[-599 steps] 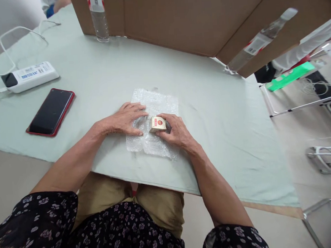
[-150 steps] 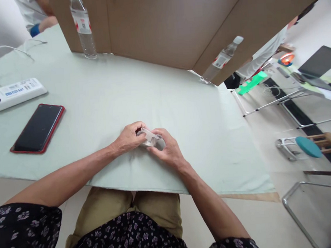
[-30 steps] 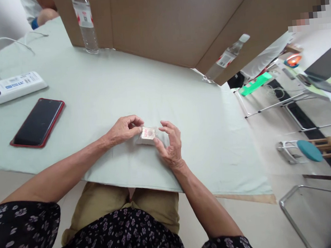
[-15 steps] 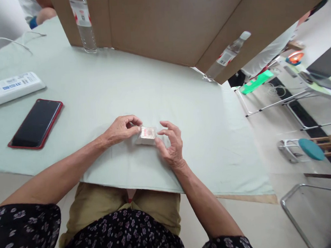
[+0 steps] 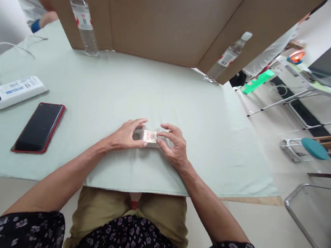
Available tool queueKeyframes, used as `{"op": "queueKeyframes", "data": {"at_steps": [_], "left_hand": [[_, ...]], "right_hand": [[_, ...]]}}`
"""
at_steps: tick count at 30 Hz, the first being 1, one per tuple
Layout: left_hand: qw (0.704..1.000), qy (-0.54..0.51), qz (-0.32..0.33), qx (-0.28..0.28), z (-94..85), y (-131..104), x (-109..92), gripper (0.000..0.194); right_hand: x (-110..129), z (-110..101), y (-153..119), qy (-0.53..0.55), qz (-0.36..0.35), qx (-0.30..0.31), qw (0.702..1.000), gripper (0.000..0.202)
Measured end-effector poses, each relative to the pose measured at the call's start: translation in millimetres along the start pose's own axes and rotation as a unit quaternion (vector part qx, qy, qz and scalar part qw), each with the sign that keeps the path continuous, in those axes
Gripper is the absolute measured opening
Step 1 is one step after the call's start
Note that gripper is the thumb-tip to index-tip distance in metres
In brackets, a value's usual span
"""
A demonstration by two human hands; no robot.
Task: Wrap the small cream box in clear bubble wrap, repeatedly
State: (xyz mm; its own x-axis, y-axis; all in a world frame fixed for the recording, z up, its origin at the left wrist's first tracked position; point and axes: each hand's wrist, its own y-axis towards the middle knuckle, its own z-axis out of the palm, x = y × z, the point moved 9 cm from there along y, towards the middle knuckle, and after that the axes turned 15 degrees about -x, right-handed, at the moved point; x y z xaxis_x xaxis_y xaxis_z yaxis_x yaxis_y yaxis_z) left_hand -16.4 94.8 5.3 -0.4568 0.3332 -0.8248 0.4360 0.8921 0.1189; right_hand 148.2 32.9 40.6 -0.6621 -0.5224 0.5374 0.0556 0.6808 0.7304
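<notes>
A small pale rectangular pack [image 5: 150, 136] with red print on top is on the cloth-covered table in front of me. It looks like a deck of cards, with a clear shiny layer showing around it. My left hand [image 5: 129, 135] curves round its left side, fingers and thumb spread wide, the thumb tip by the pack's near left corner. At the right end, the thumb and index finger of my right hand [image 5: 174, 146] close on the pack's edge. The other right fingers are loosely curled above the cloth.
To my left lie a phone [image 5: 39, 128] in a red case and a white device [image 5: 16, 92] with a cable. One bottle [image 5: 86, 32] stands by the brown cardboard panel [image 5: 157, 25]; another bottle [image 5: 229, 58] leans at its right. A person's arm [image 5: 48, 19] shows at far left.
My left hand has opened wider, its thumb moving down to the pack's near corner. The right thumb and index finger have come closer together at the pack's right end.
</notes>
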Motion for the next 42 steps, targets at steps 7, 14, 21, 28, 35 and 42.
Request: {"op": "queueKeyframes", "data": {"at_steps": [7, 14, 21, 28, 35, 42], "left_hand": [[0.999, 0.023, 0.044, -0.005, 10.8, -2, -5, 0.092], [0.998, -0.001, 0.055, -0.027, 11.9, -4, -7, 0.091], [0.997, 0.002, 0.062, -0.050, 11.7, -4, -10, 0.085], [0.991, -0.019, 0.086, -0.104, 11.5, -7, -13, 0.085], [0.981, -0.108, 0.103, -0.125, 6.1, -7, -21, 0.089], [0.960, -0.261, -0.073, -0.072, 11.8, -4, -6, 0.053]], "right_hand": [[-1, 4, -1, -0.021, -0.003, 0.041, 0.999, 0.014], [11, 5, 9, -0.053, -0.065, 0.073, 0.994, 0.023], [36, 16, 15, -0.132, -0.178, 0.095, 0.971, 0.013], [22, 19, 43, -0.116, -0.090, 0.058, 0.987, 0.014], [-10, 31, 98, -0.117, -0.042, 0.045, 0.991, 0.010], [-50, 55, 146, -0.100, -0.006, 0.048, 0.994, 0.011]]}}
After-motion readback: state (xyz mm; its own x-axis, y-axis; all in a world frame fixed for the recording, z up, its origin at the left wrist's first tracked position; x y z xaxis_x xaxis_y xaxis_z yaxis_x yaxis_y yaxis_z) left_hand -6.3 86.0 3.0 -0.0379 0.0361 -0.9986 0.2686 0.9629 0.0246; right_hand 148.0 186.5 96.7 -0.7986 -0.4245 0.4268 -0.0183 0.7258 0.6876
